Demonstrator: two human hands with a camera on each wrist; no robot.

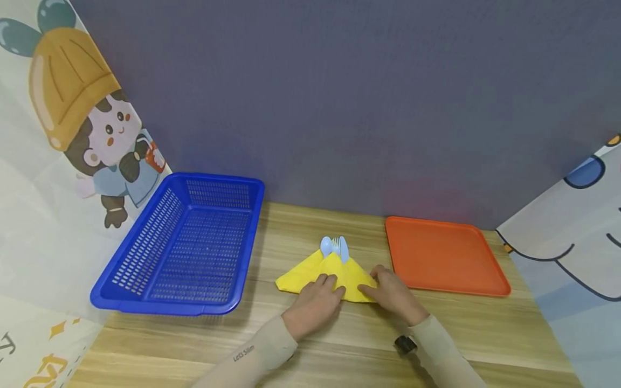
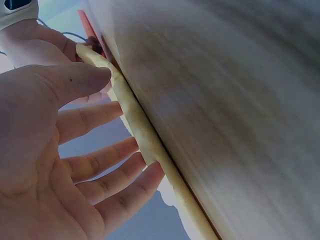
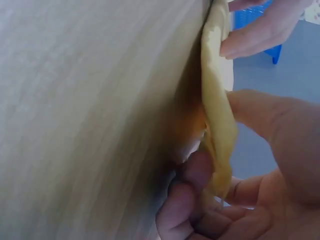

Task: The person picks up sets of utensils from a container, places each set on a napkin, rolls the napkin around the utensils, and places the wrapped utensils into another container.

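A yellow napkin (image 1: 310, 269), folded into a wide triangle, lies on the wooden table. From its top fold stick out a light-blue spoon (image 1: 326, 246), a fork (image 1: 336, 245) and a knife (image 1: 344, 249); their lower parts are hidden inside. My left hand (image 1: 317, 302) rests its fingertips on the napkin's lower middle, fingers fairly straight in the left wrist view. At the right corner, my right hand (image 1: 392, 293) pinches the napkin, thumb on top and curled fingers (image 3: 197, 167) under the edge in the right wrist view.
On the left stands a blue perforated basket (image 1: 249, 237) with nothing in it. An orange tray (image 1: 448, 256) lies at the right, just beyond my right hand. A grey partition (image 1: 339, 108) closes off the back of the wooden table (image 1: 349, 358).
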